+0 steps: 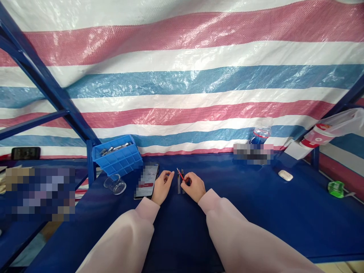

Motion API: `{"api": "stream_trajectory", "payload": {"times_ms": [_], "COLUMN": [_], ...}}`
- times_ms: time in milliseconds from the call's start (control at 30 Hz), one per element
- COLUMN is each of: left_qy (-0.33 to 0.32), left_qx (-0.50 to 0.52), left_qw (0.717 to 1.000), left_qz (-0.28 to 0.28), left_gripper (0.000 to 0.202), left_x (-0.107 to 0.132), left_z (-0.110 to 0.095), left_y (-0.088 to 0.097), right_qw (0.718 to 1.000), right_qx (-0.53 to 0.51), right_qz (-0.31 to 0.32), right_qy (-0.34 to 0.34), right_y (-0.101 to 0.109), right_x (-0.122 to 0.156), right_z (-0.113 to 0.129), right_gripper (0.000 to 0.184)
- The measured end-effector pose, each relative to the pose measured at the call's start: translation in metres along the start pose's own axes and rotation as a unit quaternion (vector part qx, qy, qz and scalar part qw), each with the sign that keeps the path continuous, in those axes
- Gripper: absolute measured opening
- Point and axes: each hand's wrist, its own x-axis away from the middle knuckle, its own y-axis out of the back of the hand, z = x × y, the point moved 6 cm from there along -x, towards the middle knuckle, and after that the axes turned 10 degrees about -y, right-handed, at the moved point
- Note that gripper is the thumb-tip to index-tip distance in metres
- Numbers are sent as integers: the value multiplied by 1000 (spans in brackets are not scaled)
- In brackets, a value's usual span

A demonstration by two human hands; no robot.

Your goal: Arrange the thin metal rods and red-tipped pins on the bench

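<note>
My right hand [194,186] is closed around a thin red stick-like tool [182,176], whose narrow pale tip points up and left. Its exact kind is too small to tell. Just below that tip, a narrow dark strip [179,185] lies on the blue table, with a second short dark piece beside it, partly hidden by my right fingers. My left hand [162,186] rests to the left of the strip, its fingers curled with the tips together; anything between them is too small to make out. A phone [146,182] showing a timer lies right beside my left wrist.
A blue bin [118,155] with metal pieces stands at the back left, a clear cup [115,185] before it. To the right are a bottle [261,135], a white oval case [285,175], a green packet [336,189] and a red-and-white cup [315,137]. Striped sheeting hangs behind.
</note>
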Motion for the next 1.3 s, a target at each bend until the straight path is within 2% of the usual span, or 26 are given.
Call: {"api": "stream_trajectory", "payload": {"times_ms": [200, 600, 1000, 1300], "left_qy": [16, -6, -11, -13], "left_qx": [110, 147, 150, 93], "left_qw": [993, 988, 988, 993], "left_qz": [-37, -50, -44, -67], "left_gripper": [44, 39, 33, 32], "left_x": [-2, -2, -1, -2], "left_z": [2, -1, -6, -5], "left_y": [1, 3, 4, 9], "right_qw": [999, 997, 995, 995], "right_qx": [9, -19, -45, -46], "right_qz": [20, 37, 37, 32], "right_qy": [30, 65, 86, 82], "right_y": [-3, -6, -8, -7], "right_x": [1, 3, 3, 2], "right_z": [3, 7, 6, 5], "right_gripper": [2, 2, 4, 3]}}
